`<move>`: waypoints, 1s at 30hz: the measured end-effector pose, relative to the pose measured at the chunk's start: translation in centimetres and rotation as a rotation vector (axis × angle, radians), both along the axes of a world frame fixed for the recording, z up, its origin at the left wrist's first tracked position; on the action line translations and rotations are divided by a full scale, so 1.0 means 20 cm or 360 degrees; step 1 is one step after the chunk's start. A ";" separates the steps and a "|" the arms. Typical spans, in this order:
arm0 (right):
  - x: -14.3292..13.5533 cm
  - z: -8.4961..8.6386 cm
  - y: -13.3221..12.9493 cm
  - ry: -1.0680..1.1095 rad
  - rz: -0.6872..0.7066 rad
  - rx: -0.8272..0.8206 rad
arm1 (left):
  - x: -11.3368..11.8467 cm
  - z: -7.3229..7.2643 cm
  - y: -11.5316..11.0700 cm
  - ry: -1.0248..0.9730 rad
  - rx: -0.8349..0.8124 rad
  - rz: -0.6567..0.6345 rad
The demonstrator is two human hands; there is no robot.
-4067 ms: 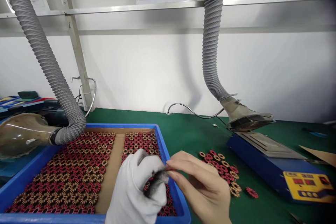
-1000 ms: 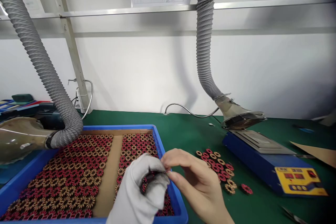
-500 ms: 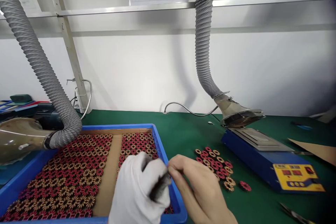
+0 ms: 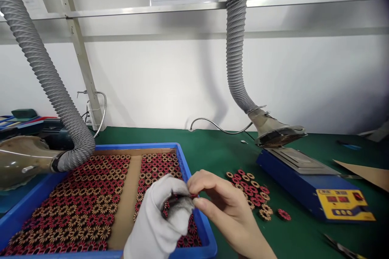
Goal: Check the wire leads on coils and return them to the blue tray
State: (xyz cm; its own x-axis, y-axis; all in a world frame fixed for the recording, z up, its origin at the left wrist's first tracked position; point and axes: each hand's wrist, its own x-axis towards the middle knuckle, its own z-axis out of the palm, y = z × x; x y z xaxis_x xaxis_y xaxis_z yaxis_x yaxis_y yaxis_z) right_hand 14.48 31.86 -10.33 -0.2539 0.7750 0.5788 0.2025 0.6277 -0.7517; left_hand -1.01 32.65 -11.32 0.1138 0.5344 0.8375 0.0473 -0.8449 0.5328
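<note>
My left hand (image 4: pixel 161 214) wears a white glove with grey-stained fingertips. Its fingers curl round so that thumb and forefinger meet, above the right part of the blue tray (image 4: pixel 185 162). My right hand (image 4: pixel 227 210) is bare, its thumb and forefinger bent against the gloved fingertips. Whatever the two hands hold between them is hidden. Below the left hand, small flower-shaped rings (image 4: pixel 161 166) in red and beige lie in rows in the tray. Beyond the right hand, a loose heap of the same rings (image 4: pixel 252 190) rests on the green mat.
A blue heating unit (image 4: pixel 291 186) with a yellow panel stands at the right, under a grey extraction hose (image 4: pixel 235 48). Another hose (image 4: pixel 45 60) hangs over the tray's left side. Pliers (image 4: pixel 340 247) lie at the front right, and a single ring (image 4: pixel 284 214) sits apart.
My right hand has risen slightly, and its thumb and forefinger have spread a little. My left hand has turned, so the hollow between its thumb and forefinger shows.
</note>
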 end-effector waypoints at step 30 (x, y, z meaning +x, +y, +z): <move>-0.19 -0.04 0.05 0.0980 0.0188 -0.1133 | 0.04 0.00 0.01 -0.0685 -0.0751 -0.0292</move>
